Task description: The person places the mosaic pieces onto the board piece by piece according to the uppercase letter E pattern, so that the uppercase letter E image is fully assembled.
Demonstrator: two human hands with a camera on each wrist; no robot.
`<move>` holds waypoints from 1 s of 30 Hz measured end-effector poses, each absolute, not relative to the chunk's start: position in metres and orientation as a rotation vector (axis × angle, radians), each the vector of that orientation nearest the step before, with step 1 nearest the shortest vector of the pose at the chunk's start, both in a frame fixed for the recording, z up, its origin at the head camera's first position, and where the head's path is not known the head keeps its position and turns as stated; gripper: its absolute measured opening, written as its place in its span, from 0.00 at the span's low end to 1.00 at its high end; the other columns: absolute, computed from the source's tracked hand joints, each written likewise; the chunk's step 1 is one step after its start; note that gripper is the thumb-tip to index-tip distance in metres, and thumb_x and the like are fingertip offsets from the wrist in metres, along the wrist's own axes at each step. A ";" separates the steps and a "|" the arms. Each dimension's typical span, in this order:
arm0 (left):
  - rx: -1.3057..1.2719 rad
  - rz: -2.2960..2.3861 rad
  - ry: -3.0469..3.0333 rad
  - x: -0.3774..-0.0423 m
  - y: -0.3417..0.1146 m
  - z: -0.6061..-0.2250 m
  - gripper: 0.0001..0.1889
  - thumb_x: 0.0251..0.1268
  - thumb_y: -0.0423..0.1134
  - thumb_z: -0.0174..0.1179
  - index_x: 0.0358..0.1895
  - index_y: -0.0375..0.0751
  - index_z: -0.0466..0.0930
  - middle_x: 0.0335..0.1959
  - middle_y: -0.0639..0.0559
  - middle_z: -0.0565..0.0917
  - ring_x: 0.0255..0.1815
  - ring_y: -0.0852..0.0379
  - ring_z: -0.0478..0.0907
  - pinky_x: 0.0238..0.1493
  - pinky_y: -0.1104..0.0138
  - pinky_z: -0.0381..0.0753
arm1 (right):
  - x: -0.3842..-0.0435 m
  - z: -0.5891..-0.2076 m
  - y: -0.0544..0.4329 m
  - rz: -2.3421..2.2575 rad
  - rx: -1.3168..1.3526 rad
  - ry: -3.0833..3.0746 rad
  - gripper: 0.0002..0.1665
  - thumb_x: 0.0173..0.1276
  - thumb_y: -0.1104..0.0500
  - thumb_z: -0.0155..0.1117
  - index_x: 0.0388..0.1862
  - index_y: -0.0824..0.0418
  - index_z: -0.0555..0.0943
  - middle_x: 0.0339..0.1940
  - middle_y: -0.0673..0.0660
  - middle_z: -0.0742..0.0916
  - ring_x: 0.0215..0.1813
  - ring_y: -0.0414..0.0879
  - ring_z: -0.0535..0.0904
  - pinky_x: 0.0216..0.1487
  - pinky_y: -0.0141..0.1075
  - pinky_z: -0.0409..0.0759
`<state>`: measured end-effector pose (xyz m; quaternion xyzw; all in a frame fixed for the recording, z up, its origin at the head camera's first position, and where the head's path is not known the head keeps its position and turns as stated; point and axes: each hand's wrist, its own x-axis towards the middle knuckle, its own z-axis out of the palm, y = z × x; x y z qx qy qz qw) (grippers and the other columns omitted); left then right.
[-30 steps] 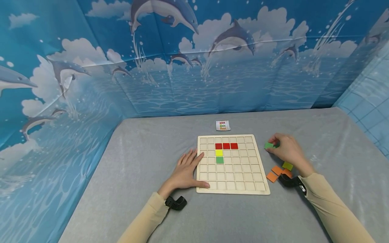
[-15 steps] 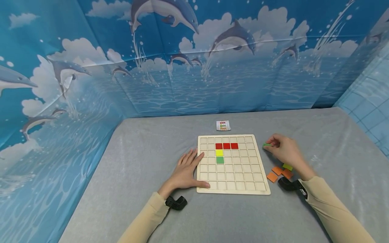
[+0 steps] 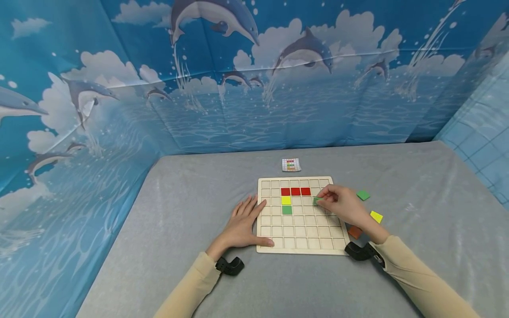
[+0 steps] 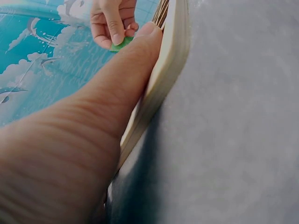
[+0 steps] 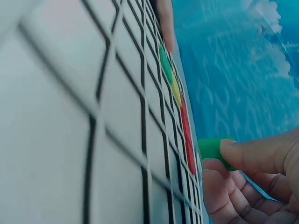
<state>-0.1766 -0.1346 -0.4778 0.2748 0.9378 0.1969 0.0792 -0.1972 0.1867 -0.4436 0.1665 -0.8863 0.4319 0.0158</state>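
My left hand (image 3: pixel 241 225) lies spread along the left edge of the wooden grid board (image 3: pixel 306 232), its thumb over the front left corner. Between thumb and fingers of my right hand (image 3: pixel 345 204) is a green square tile (image 3: pixel 317 201), held over the right part of the board. In the right wrist view that green tile (image 5: pixel 216 150) shows at the fingertips. Set in the board are a row of red tiles (image 3: pixel 295 191), a yellow tile (image 3: pixel 286 200) below the leftmost red one, and a green tile (image 3: pixel 287 210) under the yellow.
A small card (image 3: pixel 291 164) with a coloured grid pattern lies behind the board. Right of the board are a loose green tile (image 3: pixel 363 195), a yellow tile (image 3: pixel 376 217) and an orange tile (image 3: pixel 355 232) partly covered by my right arm. A dolphin-print curtain (image 3: pixel 254 119) hangs behind the table.
My right hand has moved left from beside the board to over it, carrying a green tile. Another green tile now shows on the table where the hand was. The left hand stays put.
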 end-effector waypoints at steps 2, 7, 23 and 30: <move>0.821 0.585 2.808 -0.176 -0.135 -0.478 0.59 0.45 0.71 0.63 0.77 0.52 0.41 0.77 0.48 0.39 0.75 0.52 0.31 0.70 0.54 0.33 | -0.196 -0.444 0.179 1.380 0.543 -2.768 0.04 0.63 0.67 0.66 0.37 0.64 0.81 0.26 0.53 0.82 0.27 0.45 0.77 0.27 0.34 0.74; 0.820 0.582 2.805 -0.176 -0.135 -0.478 0.59 0.45 0.71 0.63 0.77 0.53 0.40 0.77 0.49 0.39 0.75 0.52 0.30 0.70 0.54 0.32 | -0.195 -0.447 0.163 1.436 0.591 -2.804 0.04 0.63 0.68 0.65 0.36 0.64 0.83 0.27 0.53 0.83 0.27 0.45 0.77 0.27 0.33 0.75; 0.797 0.601 2.795 -0.177 -0.134 -0.477 0.59 0.45 0.72 0.62 0.77 0.53 0.41 0.77 0.49 0.38 0.75 0.54 0.29 0.70 0.55 0.32 | -0.198 -0.454 0.146 1.365 0.671 -2.771 0.03 0.60 0.67 0.69 0.32 0.61 0.84 0.26 0.47 0.82 0.28 0.42 0.77 0.31 0.34 0.75; 0.786 0.583 2.794 -0.177 -0.133 -0.477 0.59 0.45 0.72 0.62 0.77 0.53 0.40 0.77 0.49 0.38 0.75 0.54 0.29 0.70 0.55 0.32 | -0.198 -0.454 0.147 1.270 0.684 -2.768 0.04 0.60 0.68 0.68 0.34 0.62 0.86 0.27 0.47 0.83 0.30 0.41 0.76 0.33 0.35 0.75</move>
